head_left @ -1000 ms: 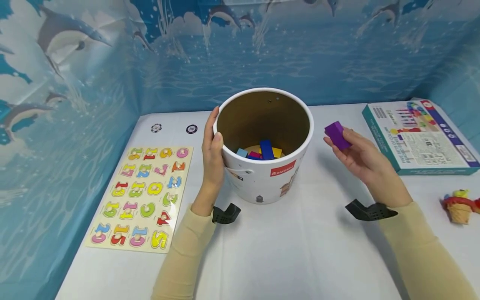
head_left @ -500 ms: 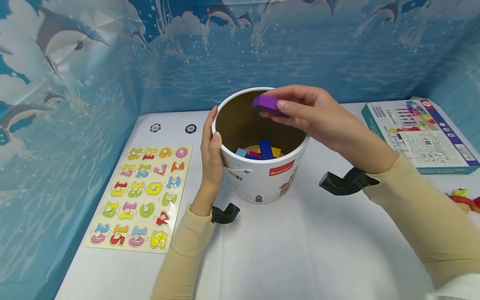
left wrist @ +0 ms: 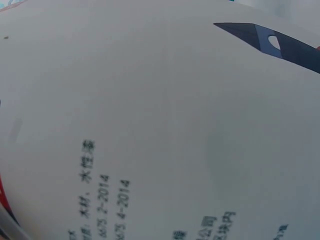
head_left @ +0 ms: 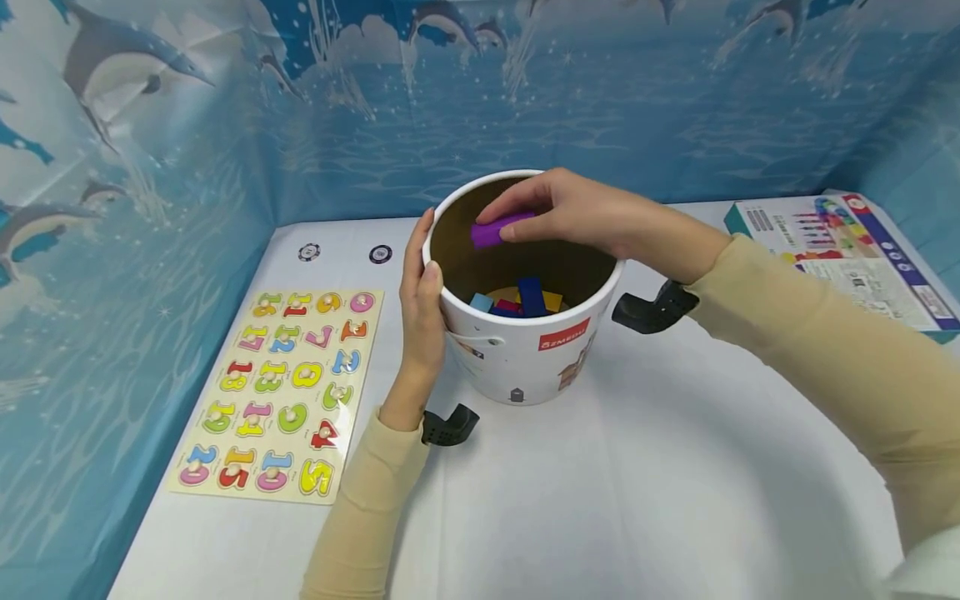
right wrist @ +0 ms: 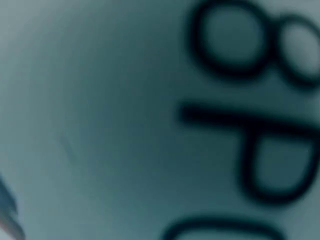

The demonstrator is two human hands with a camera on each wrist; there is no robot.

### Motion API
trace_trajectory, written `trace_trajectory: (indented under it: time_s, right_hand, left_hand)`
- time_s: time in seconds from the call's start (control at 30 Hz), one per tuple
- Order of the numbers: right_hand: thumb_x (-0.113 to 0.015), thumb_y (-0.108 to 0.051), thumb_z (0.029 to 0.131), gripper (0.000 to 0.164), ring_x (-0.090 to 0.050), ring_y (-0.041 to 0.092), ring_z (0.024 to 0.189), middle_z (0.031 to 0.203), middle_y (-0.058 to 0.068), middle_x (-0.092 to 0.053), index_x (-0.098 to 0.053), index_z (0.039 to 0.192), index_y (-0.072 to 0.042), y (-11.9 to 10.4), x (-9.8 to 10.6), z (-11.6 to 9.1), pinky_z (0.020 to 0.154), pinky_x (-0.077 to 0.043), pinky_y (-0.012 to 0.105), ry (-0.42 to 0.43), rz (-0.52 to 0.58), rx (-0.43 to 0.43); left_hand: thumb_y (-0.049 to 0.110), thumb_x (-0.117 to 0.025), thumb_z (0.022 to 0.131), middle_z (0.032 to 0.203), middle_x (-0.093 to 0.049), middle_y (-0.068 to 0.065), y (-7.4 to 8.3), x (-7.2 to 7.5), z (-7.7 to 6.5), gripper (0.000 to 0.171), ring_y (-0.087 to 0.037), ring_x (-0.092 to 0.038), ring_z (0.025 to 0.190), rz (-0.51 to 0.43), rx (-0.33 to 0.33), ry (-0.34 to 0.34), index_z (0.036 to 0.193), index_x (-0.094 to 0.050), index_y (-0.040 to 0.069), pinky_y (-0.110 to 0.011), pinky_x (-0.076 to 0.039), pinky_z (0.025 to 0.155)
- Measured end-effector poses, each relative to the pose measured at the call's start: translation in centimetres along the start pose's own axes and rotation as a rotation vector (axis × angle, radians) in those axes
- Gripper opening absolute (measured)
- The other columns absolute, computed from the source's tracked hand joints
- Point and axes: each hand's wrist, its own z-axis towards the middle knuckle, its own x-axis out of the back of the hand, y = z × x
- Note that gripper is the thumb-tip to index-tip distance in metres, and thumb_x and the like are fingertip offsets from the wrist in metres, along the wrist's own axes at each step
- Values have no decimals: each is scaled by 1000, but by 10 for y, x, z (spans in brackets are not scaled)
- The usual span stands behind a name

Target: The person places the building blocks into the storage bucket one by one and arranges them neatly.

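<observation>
My right hand (head_left: 562, 212) pinches a purple block (head_left: 501, 229) between thumb and fingers, inside the mouth of a white bucket (head_left: 502, 358) with printed pictures and a red label. My left hand (head_left: 422, 312) rests along the bucket's left side, its fingers straight and reaching up to the rim. Several coloured blocks lie at the bottom of the bucket, among them a dark blue block (head_left: 532, 297) and a light blue block (head_left: 481, 302). Printed text on the bucket's wall (left wrist: 165, 110) fills the left wrist view. Blurred large black letters on a pale surface (right wrist: 125, 125) fill the right wrist view.
A number puzzle board (head_left: 279, 396) lies on the white table (head_left: 555, 500) to the left. Behind it are two round chips, one a dark chip (head_left: 380, 254). At the back right lies a flat teal box (head_left: 862, 258). A dolphin-print curtain (head_left: 465, 125) stands behind.
My right hand has carried the purple block leftward from beside the bucket, over the rim and into its mouth. The left hand stays at the bucket's side.
</observation>
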Motion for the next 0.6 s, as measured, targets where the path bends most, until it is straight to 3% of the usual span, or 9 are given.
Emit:
trace_trajectory:
  time_s: [0.2, 0.37, 0.47, 0.6]
  right_hand:
    - [-56, -14, 86, 32, -52, 22, 103, 115, 4, -54, -58, 118, -13, 0, -3, 6, 86, -45, 39, -133, -169, -64]
    - [-54, -9, 86, 34, -50, 23, 108, 119, 7, -54, -55, 120, -8, 2, -5, 8, 88, -44, 40, -216, -197, -44]
    - [-54, -11, 87, 34, -49, 20, 109, 120, 6, -53, -55, 121, -9, 2, -5, 7, 89, -42, 40, -180, -196, -12]
    - [-53, -17, 88, 32, -51, 18, 108, 118, 6, -55, -56, 119, -10, 3, -4, -2, 90, -42, 37, -13, -76, 119]
  left_hand:
    - [37, -31, 87, 140, -29, 7, 1, -1, -1, 56, -23, -32, 124, 21, 16, 10, 140, -25, 21, -51, -33, 95]
    - [38, -31, 87, 141, -28, 7, 0, 0, -1, 56, -23, -31, 125, 38, 19, 12, 140, -25, 22, -49, -32, 97]
    - [37, -31, 87, 141, -28, 7, 0, 0, -1, 56, -23, -31, 124, 37, 16, 10, 140, -25, 21, -51, -32, 95]
    - [36, -31, 87, 141, -28, 5, 0, 0, -1, 57, -23, -32, 123, 24, 7, 2, 141, -25, 19, -54, -31, 95]
